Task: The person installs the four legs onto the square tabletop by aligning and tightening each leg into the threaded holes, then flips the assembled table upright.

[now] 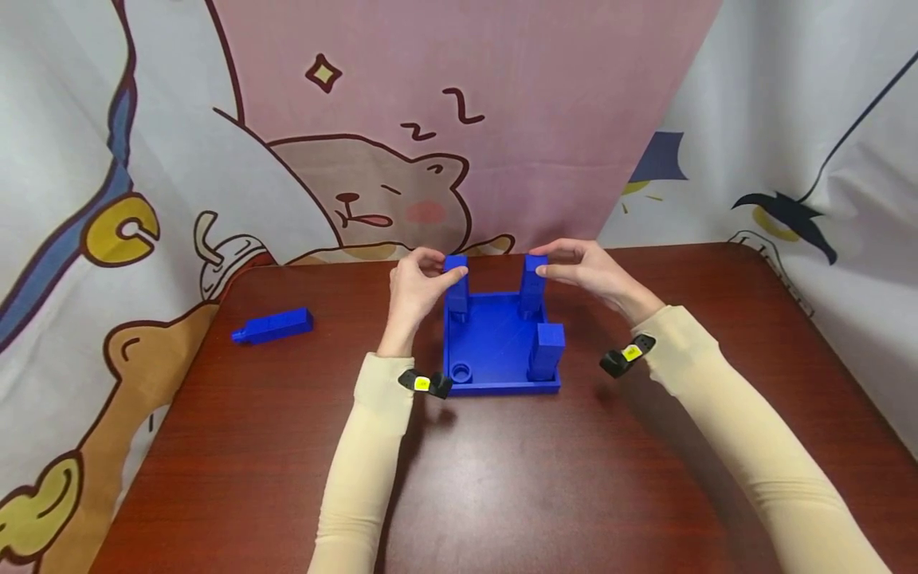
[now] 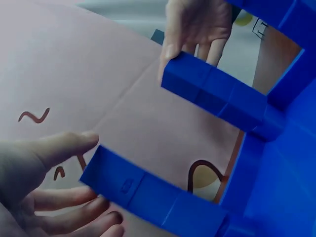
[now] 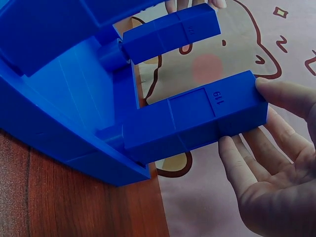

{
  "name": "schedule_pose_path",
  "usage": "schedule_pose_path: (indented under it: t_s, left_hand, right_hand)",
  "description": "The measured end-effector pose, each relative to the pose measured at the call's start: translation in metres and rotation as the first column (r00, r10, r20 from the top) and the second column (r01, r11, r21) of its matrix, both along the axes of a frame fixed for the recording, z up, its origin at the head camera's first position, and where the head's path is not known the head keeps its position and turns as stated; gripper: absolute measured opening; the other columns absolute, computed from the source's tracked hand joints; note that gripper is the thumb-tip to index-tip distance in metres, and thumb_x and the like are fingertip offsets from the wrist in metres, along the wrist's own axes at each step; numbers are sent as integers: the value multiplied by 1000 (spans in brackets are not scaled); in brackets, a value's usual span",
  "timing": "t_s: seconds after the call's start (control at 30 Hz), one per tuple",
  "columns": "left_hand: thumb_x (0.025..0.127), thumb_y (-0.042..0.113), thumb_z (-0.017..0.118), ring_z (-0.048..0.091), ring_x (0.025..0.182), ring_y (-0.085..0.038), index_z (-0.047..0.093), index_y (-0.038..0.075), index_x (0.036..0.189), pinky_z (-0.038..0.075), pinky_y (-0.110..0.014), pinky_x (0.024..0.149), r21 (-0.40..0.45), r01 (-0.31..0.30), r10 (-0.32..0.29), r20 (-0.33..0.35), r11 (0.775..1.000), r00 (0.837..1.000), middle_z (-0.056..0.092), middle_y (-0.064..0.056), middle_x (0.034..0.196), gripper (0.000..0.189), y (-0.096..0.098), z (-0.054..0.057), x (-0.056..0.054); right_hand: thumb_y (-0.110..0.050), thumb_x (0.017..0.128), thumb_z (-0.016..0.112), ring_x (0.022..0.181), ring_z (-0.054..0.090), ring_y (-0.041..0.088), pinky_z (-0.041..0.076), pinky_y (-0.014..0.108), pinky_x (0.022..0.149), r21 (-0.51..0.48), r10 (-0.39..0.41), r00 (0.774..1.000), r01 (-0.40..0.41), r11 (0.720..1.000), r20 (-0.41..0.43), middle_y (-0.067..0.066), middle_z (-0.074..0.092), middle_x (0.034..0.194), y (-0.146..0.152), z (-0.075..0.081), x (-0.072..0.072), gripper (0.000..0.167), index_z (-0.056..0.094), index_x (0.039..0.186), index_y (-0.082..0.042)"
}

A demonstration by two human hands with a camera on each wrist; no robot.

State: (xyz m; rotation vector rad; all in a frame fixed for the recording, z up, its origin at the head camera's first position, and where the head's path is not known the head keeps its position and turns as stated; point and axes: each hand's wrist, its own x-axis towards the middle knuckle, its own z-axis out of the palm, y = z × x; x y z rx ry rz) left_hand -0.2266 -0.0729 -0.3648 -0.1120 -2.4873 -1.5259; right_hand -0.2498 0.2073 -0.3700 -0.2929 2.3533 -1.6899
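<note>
- Head view: blue square tray (image 1: 495, 344) w/ raised rim sits on the reddish-brown tabletop (image 1: 502, 486); all places below are rel. to the tray.
- Posts standing in it: far-L post (image 1: 457, 301), far-R post (image 1: 532, 293), near-R post (image 1: 548, 349).
- Near-L corner: bare ring socket (image 1: 461, 373), no post in.
- Loose blue post (image 1: 280, 325): lying on its side, well left of the tray, narrow peg end pointing away from it.
- R hand (image 1: 594, 273): thumb + fingertips pinch the top of the far-R post, narrow grip; "119"-marked face shows in R wrist view.
- L hand (image 1: 412, 293): thumb + fingers around the far-L post's top, loose-looking; can't tell if it actually grips.
- Step, my read: seating/twisting the two far posts, one per hand; round collars show at their bases, so full seating unconfirmed.
- Next prob. calls for: check both sit straight, let go, fetch the loose post, stand it peg-down in the near-L socket.
</note>
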Motion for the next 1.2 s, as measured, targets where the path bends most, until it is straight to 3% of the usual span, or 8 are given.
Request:
schedule_pose_path:
  t_s: [0.23,0.43,0.5,0.7,0.83,0.9,1.0,1.2]
  left_hand:
    - [76,18,83,66,83,-26,65,0,96,49,-35,76,33,-45,45,6,998,999,68,-13,91,32,9,-4,2]
    - [79,5,74,64,83,-22,68,-2,102,49,-26,69,222,56,-58,2,973,998,68,-13,93,25,5,-14,-5]
    - [82,-1,67,62,83,-18,67,-5,106,47,-24,68,336,125,-131,-5,934,991,67,-11,95,25,2,-21,-11]
    - [92,-7,47,55,89,-14,59,-11,120,42,-26,77,592,270,-318,-24,759,948,60,-17,114,31,-4,-39,-23]
    - [94,-6,41,56,100,-17,55,-12,125,44,-28,87,655,296,-377,-18,696,926,53,-25,128,35,-6,-41,-25]
    - [94,-5,41,57,105,-18,55,-12,126,44,-31,92,645,304,-392,-8,701,920,52,-26,131,36,-7,-39,-25]
    - [94,-4,43,57,109,-20,56,-10,127,42,-36,97,576,316,-385,-3,754,923,55,-24,129,36,-11,-35,-23]
    - [91,-7,56,60,109,-24,60,-10,121,45,-30,93,442,233,-218,-86,866,972,62,-26,119,31,-9,-29,-14]
  right_hand:
    - [-24,88,73,109,59,25,44,46,97,-1,-1,1000,1,1000,-1,12,62,123,-1,-1,1,42,63,124,-6]
    - [-27,88,73,111,58,25,44,45,97,16,3,1000,-3,1000,-2,12,61,125,0,-2,0,43,63,125,-7]
    - [-27,88,73,111,58,25,44,45,97,18,3,1000,-3,1000,-6,11,61,125,0,-3,-1,43,63,126,-8]
    - [-26,88,73,109,58,24,43,48,98,-7,-1,1000,1,1000,5,11,61,125,0,-4,-2,43,63,126,-7]
    - [-27,88,73,110,58,24,42,50,98,3,-4,1000,4,1000,8,10,60,125,0,-4,-2,43,63,126,-8]
    - [-27,88,73,110,58,24,42,50,98,-1,-3,1000,3,1000,9,11,60,125,0,-4,-2,44,63,126,-8]
    - [-27,88,72,111,57,25,41,51,99,-4,0,1000,0,1000,8,11,60,126,0,-4,-1,44,63,126,-7]
    - [-28,88,73,113,56,26,40,51,99,8,2,1000,-2,1000,10,12,60,126,1,-3,-1,45,62,126,-7]
